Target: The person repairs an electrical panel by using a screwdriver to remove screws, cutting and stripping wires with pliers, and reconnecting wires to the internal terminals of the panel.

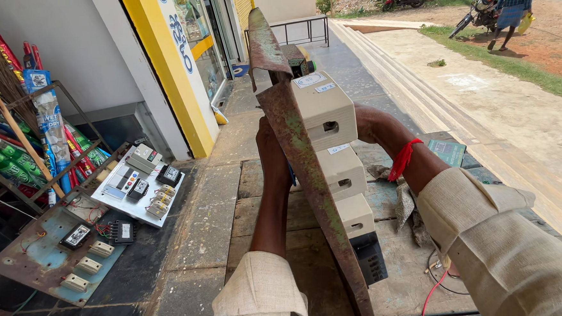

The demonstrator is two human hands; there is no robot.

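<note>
left hand (272,153): gripping rusty panel (307,169) at its edge, upright above wooden bench (252,217) | right hand (363,118): behind cream boxes (331,136), grip cannot be told | advice: steady both edges, fingers off sharp rust

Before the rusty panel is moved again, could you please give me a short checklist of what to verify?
1. Left hand on the rusty panel: ok, gripping its edge.
2. Right hand on the panel: cannot tell, hidden behind the cream boxes.
3. Boxes attached to the panel: ok, stacked in a row.
4. Red wire free of the panel: cannot tell.
5. Wooden table under the panel: ok.
</note>
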